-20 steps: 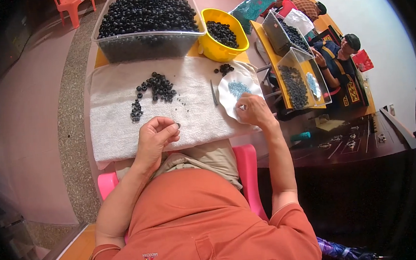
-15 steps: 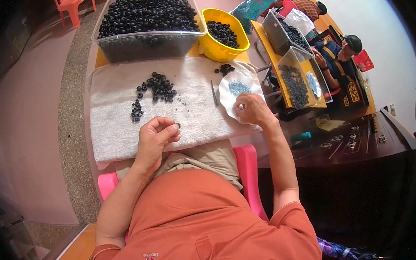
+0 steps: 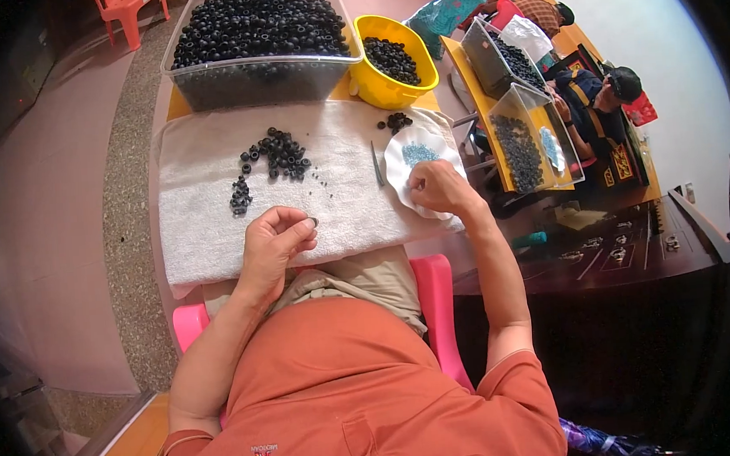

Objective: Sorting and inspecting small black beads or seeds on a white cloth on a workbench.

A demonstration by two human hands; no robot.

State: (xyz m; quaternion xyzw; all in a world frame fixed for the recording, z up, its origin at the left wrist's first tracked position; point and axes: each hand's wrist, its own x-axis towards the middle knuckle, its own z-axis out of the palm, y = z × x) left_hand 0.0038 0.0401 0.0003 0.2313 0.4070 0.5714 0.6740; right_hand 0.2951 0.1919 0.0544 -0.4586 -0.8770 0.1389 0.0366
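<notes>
My left hand (image 3: 278, 240) is above the near part of a white towel (image 3: 203, 242), its thumb and forefinger pinching a small dark ring-shaped bead (image 3: 314, 221). My right hand (image 3: 441, 186) is over a white scalloped plate (image 3: 395, 166), fingers drawn together and pointing down; anything between them is hidden. Tiny pale-blue beads (image 3: 418, 153) lie on the plate beyond that hand. Left of the plate are slim metal tweezers (image 3: 377, 164). Loose black beads (image 3: 285, 155) are heaped at the towel's middle, a smaller cluster (image 3: 240, 196) nearer me. More dark beads (image 3: 395, 122) sit behind the plate.
At the back stand a clear bin (image 3: 260, 84) full of black beads and a yellow tub (image 3: 384, 95) holding more. On the right, another person (image 3: 583, 98) sits by a table with clear bins (image 3: 517, 148) of dark beads. A red chair (image 3: 129, 17) stands far left.
My right hand has shifted slightly left and away from me over the plate. My left hand stays nearly still with the bead. The other person's head has tipped down.
</notes>
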